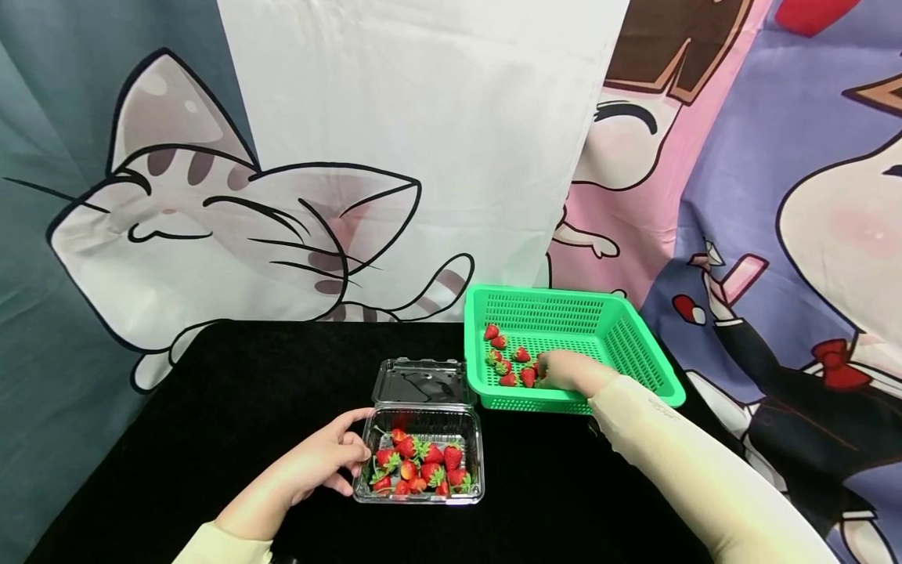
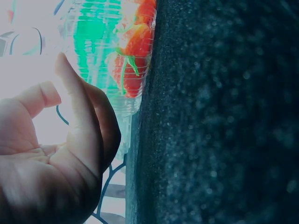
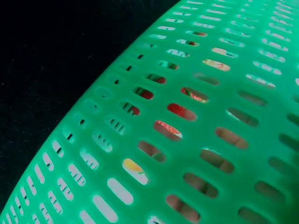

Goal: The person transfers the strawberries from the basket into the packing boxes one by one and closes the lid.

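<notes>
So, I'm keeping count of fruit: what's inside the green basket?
Strawberries grouped toward the left end of the basket, with the right hand beside them. Anything beneath that hand is covered.

Cartoon-printed cloth [image 1: 423,117] hangs behind; black cloth [image 1: 232,407] lies in front.

The left hand [image 1: 337,454] lay to the near left of the green slotted basket [image 1: 507,402], fingers spread and loosely bent, its wrist bare beyond a cream sleeve [image 1: 225,547]. The right hand [image 1: 569,372] was down inside the basket — fingertips hidden — while the right forearm [image 1: 705,478], fully sleeved, slanted across the basket's near side.
</notes>
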The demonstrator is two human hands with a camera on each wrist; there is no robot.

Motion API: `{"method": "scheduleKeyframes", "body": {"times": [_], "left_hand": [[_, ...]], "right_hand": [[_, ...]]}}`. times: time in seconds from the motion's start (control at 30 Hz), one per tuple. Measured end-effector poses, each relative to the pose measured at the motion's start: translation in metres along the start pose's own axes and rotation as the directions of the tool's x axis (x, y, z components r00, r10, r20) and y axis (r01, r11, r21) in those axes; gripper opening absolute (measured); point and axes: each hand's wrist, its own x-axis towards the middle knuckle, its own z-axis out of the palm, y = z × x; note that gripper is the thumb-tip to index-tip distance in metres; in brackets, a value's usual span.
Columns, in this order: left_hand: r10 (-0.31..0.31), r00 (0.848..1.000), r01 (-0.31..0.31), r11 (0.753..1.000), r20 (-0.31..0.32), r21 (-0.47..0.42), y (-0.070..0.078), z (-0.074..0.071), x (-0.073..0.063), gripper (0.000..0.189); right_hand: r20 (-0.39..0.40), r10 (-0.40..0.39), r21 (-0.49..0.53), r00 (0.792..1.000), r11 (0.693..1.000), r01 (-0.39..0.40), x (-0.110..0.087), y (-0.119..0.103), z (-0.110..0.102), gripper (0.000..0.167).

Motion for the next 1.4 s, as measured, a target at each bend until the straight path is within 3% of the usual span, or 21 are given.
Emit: {"method": "scheduleKeyframes", "body": {"times": [0.23, 0.6, 0.73, 0.9, 1.17, 1.4], "left_hand": [[0.007, 1.0, -0.007, 1.0, 0.008, 0.003, 0.0, 0.001, 0.0, 0.076], [0.012, 1.0, -0.012, 1.0, 0.007, 0.003, -0.002, 0.001, 0.001, 0.077], [0.006, 1.0, -0.006, 1.0, 0.005, 0.002, -0.002, 0.0, 0.001, 0.076], [0.006, 1.0, -0.006, 1.0, 0.007, 0.003, -0.001, 0.0, -0.001, 0.075], [0.0, 1.0, 0.0, 1.0, 0.001, 0.009, 0.001, 0.001, -0.004, 0.076], [0.006, 1.0, -0.006, 1.0, 0.001, 0.01, 0.002, 0.001, -0.002, 0.076]], "right_hand": [[0.013, 0.032, -0.005, 0.999, 0.999, -0.032, 0.003, -0.003, 0.003, 0.018], [0.029, -0.002, 0.02, 1.0, 1.0, 0.002, 0.0, 0.001, -0.001, 0.013], [0.031, 0.024, 0.055, 0.999, 0.998, -0.026, -0.004, 0.003, -0.009, 0.027], [-0.094, 0.024, 0.088, 0.995, 0.996, -0.016, -0.013, 0.002, -0.017, 0.029], [-0.306, 0.051, 0.257, 0.951, 0.966, 0.031, -0.036, -0.019, -0.024, 0.03], [-0.501, 0.013, 0.315, 0.865, 0.934, 0.168, -0.06, -0.058, -0.015, 0.026]]}}
